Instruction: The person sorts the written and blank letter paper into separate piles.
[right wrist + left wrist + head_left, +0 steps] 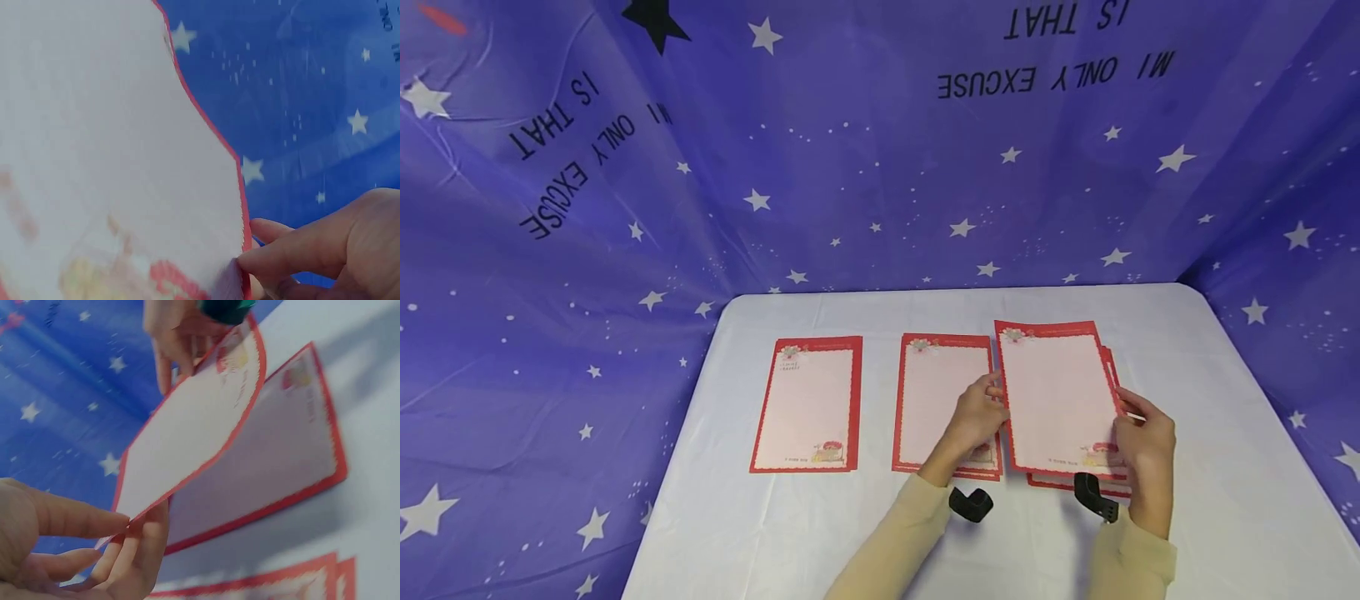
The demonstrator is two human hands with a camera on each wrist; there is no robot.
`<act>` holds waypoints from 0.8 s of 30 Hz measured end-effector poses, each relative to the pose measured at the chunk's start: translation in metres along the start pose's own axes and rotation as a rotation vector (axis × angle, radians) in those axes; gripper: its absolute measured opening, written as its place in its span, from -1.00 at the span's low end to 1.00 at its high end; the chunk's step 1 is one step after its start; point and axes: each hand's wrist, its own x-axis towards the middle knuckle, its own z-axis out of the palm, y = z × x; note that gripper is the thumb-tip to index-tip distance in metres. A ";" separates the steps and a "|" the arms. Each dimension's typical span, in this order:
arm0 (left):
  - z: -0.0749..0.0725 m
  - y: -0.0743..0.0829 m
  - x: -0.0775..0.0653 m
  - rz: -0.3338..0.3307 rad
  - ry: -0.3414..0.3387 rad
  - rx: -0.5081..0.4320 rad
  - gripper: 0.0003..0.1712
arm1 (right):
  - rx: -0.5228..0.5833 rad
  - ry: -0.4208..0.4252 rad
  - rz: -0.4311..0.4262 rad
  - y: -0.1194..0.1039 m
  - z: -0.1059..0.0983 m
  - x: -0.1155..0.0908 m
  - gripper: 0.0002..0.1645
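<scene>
Between both hands a red-bordered sheet of paper (1060, 400) is held up off the table, bowed slightly in the left wrist view. The left hand (977, 417) pinches its left edge between thumb and fingers. At the opposite edge the right hand (1146, 446) pinches it, thumb on the printed face in the right wrist view. Beneath the raised sheet lies a right-hand pile of like sheets (269, 437), mostly hidden in the head view. The middle pile (936, 392) lies beside it, partly under the left forearm.
A third pile of red-bordered sheets (808, 408) lies at the left, with small writing near its top. All rest on a white-covered table (700, 533). A purple star-printed curtain (880, 167) stands behind and on both sides. Black wrist straps (972, 505) show at both wrists.
</scene>
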 end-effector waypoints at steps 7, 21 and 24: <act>0.029 -0.006 0.000 -0.073 -0.094 -0.012 -0.20 | -0.044 0.036 0.042 0.018 -0.015 0.010 -0.32; 0.038 -0.017 -0.001 -0.154 -0.164 0.031 -0.29 | -0.060 0.010 0.035 0.037 -0.011 0.022 -0.35; 0.037 -0.017 0.001 -0.136 -0.163 0.068 -0.32 | -0.091 -0.005 0.025 0.040 -0.009 0.023 -0.37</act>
